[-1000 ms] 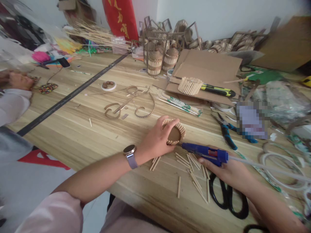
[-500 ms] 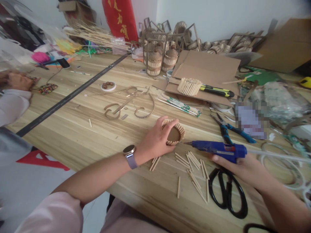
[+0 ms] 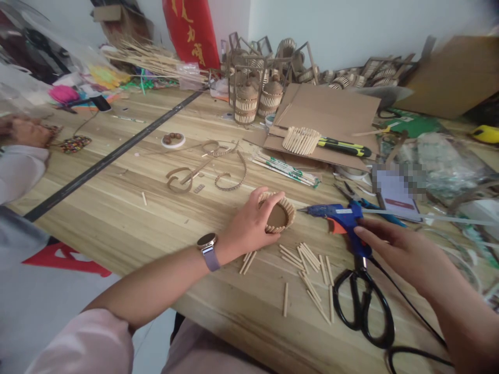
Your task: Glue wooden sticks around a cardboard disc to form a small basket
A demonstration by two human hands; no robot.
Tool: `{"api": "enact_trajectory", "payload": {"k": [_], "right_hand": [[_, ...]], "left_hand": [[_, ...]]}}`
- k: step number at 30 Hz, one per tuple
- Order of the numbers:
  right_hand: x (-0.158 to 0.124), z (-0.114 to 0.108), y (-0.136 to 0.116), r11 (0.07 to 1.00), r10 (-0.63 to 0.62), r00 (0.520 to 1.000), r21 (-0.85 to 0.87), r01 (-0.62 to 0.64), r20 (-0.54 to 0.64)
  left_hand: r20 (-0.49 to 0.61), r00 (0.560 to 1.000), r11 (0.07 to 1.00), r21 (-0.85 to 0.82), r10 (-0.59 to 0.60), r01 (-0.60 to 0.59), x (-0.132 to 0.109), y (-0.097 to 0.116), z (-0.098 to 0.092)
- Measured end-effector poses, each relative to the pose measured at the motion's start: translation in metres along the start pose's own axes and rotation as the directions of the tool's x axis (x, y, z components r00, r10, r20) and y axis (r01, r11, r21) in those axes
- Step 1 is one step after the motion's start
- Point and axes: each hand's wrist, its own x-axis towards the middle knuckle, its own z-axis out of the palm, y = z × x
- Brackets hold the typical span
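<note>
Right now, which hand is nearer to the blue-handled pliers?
Right. The right hand is close beside the pliers, at the glue gun; the left hand grips the stick-walled cup, farther left.

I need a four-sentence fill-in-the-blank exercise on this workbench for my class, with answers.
1. The round basket is in the person's ____ hand.
2. The glue gun is mostly ____.
3. The scissors' handles are ____.
4. The utility knife lies on brown ____.
Answers: left; blue; black; cardboard.
</note>
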Motion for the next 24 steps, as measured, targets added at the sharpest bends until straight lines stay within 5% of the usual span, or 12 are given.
{"api": "enact_trajectory", "payload": {"k": [3, 7, 11, 16, 24], "right_hand": [[-0.010, 0.005, -0.017, 0.974, -0.015, 1.000, -0.226, 0.012, -0.013], [-0.023, 0.026, -0.040, 0.948, -0.238, 0.938, -0.149, 0.281, 0.252], [-0.031, 0.048, -0.044, 0.896, -0.359, 0.893, -0.166, 0.411, 0.270], [-0.031, 0.060, -0.047, 0.862, -0.407, 0.892, -0.238, 0.447, 0.198], [-0.020, 0.050, -0.063, 0.907, -0.362, 0.897, -0.127, 0.401, 0.253]], "left_hand": [[-0.001, 1.000, 1.000, -0.003, -0.005, 0.005, 0.000, 0.000, 0.000], [-0.011, 1.000, 1.000, -0.006, 0.008, -0.008, 0.000, -0.001, 0.000], [-0.011, 1.000, 1.000, -0.009, 0.018, -0.018, 0.001, -0.002, 0.000], [-0.008, 1.000, 0.999, -0.042, 0.007, -0.007, 0.000, -0.003, 0.001], [-0.004, 1.000, 0.999, -0.043, 0.009, -0.009, 0.000, -0.003, 0.000]]}}
